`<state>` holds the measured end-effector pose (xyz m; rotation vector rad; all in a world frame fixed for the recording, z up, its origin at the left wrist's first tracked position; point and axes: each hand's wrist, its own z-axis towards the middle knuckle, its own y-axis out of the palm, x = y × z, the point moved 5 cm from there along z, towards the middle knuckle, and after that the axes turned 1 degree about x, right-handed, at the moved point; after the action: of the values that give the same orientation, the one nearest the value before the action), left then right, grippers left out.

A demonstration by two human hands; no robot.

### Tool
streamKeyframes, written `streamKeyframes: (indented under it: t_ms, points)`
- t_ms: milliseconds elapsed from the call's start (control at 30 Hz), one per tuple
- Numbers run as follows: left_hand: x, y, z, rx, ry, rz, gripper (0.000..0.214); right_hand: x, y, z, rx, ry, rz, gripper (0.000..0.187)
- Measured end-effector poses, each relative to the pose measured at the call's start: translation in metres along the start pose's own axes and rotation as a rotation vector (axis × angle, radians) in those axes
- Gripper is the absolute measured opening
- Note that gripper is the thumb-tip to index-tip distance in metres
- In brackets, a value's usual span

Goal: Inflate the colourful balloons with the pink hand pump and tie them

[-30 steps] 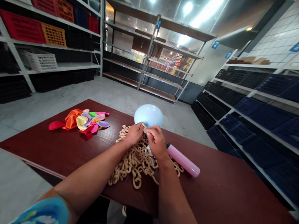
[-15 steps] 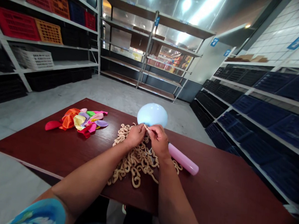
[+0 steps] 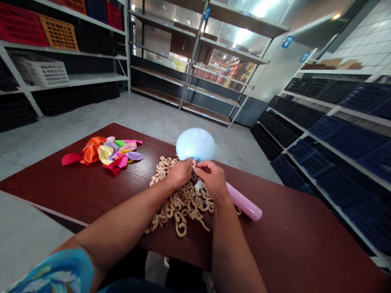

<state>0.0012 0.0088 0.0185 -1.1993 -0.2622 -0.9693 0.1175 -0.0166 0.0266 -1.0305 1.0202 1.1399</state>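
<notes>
A light-blue inflated balloon (image 3: 196, 144) stands just beyond both hands, its neck end towards me. My left hand (image 3: 180, 174) is closed at the balloon's neck, the fingers largely hiding it. My right hand (image 3: 212, 178) pinches with thumb and forefinger at a short beige curly band (image 3: 194, 164) beside the neck. Whether the band goes round the neck cannot be seen. Below the hands lies a heap of similar beige curly bands (image 3: 181, 208). A pink tube-shaped pump (image 3: 245, 202) lies to the right of my right hand, its near part hidden behind the wrist.
On the left of the dark red-brown table (image 3: 296, 243) lies a pile of flat coloured balloons (image 3: 110, 151). Racks with red crates (image 3: 18, 22), a yellow crate (image 3: 59, 33) and a white basket (image 3: 42, 70) stand left. Dark blue crates (image 3: 359, 140) fill the right rack.
The fingers have shifted slightly at the balloon's neck, the right hand's forefinger now more arched. The balloon sits a little further left in view. The whole view has tilted slightly.
</notes>
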Motion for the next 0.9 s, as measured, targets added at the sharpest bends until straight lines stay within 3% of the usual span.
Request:
streamKeyframes:
  t_ms: [167,367,667,900]
  points:
    - [0.0049,0.0007,-0.0028,-0.072,0.03,0.078,0.026,0.0024,-0.0011,-0.0009,-0.032,0.081,0.045,0.017]
    - [0.0054,0.0021,-0.0017,-0.028,0.024,-0.022,0.03,0.0002,0.0018,-0.0021,-0.082,0.002,0.054,0.015]
    - [0.005,0.0008,0.0004,0.017,0.009,-0.076,0.034,0.002,0.0069,-0.002,0.054,0.007,0.064,0.018]
    - [-0.0005,0.0003,0.003,-0.007,0.061,-0.017,0.034,0.0033,0.0055,-0.0012,0.02,0.022,0.084,0.019]
